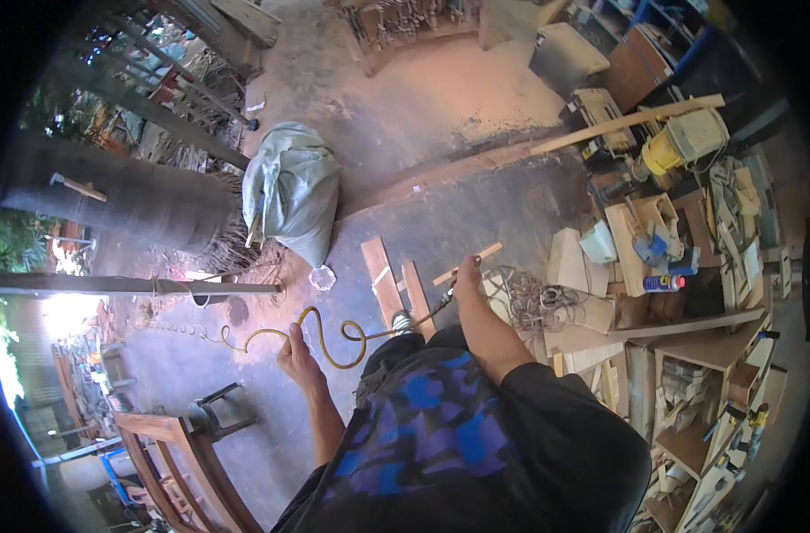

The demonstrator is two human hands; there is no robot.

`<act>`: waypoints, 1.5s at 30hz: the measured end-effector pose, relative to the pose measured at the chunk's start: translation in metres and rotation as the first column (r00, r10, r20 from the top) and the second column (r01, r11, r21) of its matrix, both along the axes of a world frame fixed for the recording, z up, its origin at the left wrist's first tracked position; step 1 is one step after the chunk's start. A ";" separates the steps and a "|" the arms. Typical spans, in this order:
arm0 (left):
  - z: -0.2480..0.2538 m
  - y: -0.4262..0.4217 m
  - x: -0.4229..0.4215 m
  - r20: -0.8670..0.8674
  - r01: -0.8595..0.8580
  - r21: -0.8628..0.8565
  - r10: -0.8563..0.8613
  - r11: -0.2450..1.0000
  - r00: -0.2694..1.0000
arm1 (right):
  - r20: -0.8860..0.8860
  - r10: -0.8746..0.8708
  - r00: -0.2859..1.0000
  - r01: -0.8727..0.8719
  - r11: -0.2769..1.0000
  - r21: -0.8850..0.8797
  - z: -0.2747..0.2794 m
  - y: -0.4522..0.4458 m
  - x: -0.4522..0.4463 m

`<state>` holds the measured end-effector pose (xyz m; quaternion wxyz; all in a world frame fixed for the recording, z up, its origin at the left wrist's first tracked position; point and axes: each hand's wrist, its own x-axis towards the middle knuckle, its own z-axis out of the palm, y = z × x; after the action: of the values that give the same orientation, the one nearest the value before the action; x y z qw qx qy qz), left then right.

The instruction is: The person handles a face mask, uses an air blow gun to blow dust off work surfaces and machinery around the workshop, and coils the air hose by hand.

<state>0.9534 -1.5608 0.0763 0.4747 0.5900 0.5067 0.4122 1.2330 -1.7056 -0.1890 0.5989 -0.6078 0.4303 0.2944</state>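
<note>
My left hand [298, 357] is closed around a yellow coiled air hose [356, 336], whose thin spirals stretch off to the left. From there the hose loops across in front of me to my right hand [466, 274]. That hand grips the dark fitting at the hose's end, which looks like an air blow gun [447, 300]; my fingers partly cover it. Below my hands, wooden boards [381, 277] lie on the floor by my shoe [402, 322]. Close to my right hand is a thin light wood strip [487, 254].
A tied pale green sack [291, 182] stands ahead, beside a thick trunk [130, 195]. Tangled cord [547, 302], a yellow machine [680, 147] and stacked offcuts fill the right side. A dark stool [223, 413] and a wooden frame [178, 453] stand at lower left.
</note>
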 end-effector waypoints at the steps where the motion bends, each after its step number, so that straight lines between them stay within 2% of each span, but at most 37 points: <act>1: 0.002 0.015 -0.008 0.013 -0.009 0.004 0.009 1.000 1.000 | 0.020 0.038 0.999 -0.038 0.999 -0.026 0.008 0.018 -0.007; 4: 0.004 0.065 -0.032 0.040 -0.035 0.021 0.034 0.999 0.999 | 0.077 0.113 0.991 -0.107 0.991 -0.086 0.023 0.060 -0.018; 8: 0.011 0.120 -0.057 0.098 -0.076 0.018 0.074 0.997 0.992 | 0.171 0.203 0.964 -0.173 0.970 -0.172 0.002 0.098 -0.013; 11: 0.007 0.153 -0.072 0.152 -0.046 0.004 0.045 0.999 0.987 | 0.138 0.100 0.985 -0.090 0.993 -0.074 0.025 0.117 -0.010; 14: -0.001 0.176 -0.078 0.134 0.009 0.009 -0.010 1.000 0.991 | 0.204 0.170 0.964 -0.150 0.983 -0.106 0.042 0.129 -0.010; 17: -0.010 0.192 -0.076 0.116 0.054 0.004 -0.054 0.999 0.992 | 0.158 -0.030 0.987 -0.007 0.974 0.227 0.029 0.126 -0.001; 19: -0.012 0.198 -0.071 0.132 0.087 -0.006 -0.085 0.996 0.988 | 0.208 -0.141 0.968 0.091 0.968 0.233 0.006 0.114 0.011; 23: -0.011 0.207 -0.054 0.092 0.164 -0.042 -0.159 0.986 0.983 | 0.231 -0.418 0.878 0.340 0.887 0.312 0.018 0.067 0.020; 26: -0.010 0.206 -0.028 0.104 0.208 -0.076 -0.200 0.975 0.974 | 0.193 -0.495 0.847 0.383 0.820 0.425 0.028 0.036 0.029; 29: -0.003 0.202 0.005 0.088 0.241 -0.047 -0.236 0.969 0.968 | 0.281 -0.531 0.800 0.423 0.830 0.363 0.038 0.038 0.043; 32: 0.002 0.197 0.034 0.059 0.223 -0.047 -0.221 0.974 0.974 | 0.195 -0.560 0.805 0.502 0.818 0.280 0.051 0.050 0.064; 36: 0.000 0.190 0.072 0.053 0.160 0.021 -0.161 0.987 0.985 | 0.204 -0.524 0.827 0.458 0.839 0.294 0.021 0.056 0.115; 39: 0.011 0.175 0.107 0.057 0.077 0.017 -0.078 0.997 0.995 | 0.167 -0.523 0.836 0.472 0.840 0.268 0.022 0.067 0.150; 45: 0.014 0.150 0.171 -0.042 0.050 0.043 -0.048 0.998 0.998 | 0.109 -0.489 0.866 0.449 0.854 0.265 0.011 0.084 0.227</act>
<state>1.1243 -1.4105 0.0901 0.4611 0.6208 0.4925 0.3994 1.4601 -1.6212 -0.1780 0.7539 -0.4336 0.4752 0.1334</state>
